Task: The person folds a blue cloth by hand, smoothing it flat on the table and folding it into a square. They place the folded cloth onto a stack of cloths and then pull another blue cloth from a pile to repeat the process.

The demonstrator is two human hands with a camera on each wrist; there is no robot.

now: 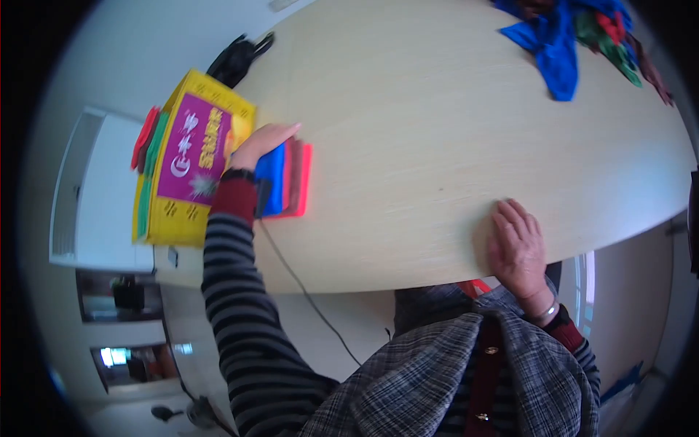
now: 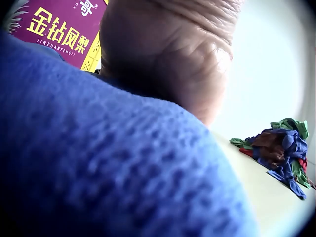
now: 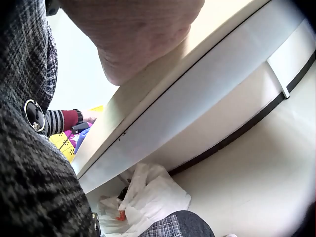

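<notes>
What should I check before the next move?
1. Left hand at the cloth stack: ok.
2. Left hand's hold on the blue cloth: cannot tell; the fingertips are hidden in the left wrist view.
3. Right hand away from the stack: ok, resting by the near edge of the table.
4. Loose cloths sorted: not ok, jumbled at the far right.
5. Cable free of the stack: cannot tell; it passes close by.
</notes>
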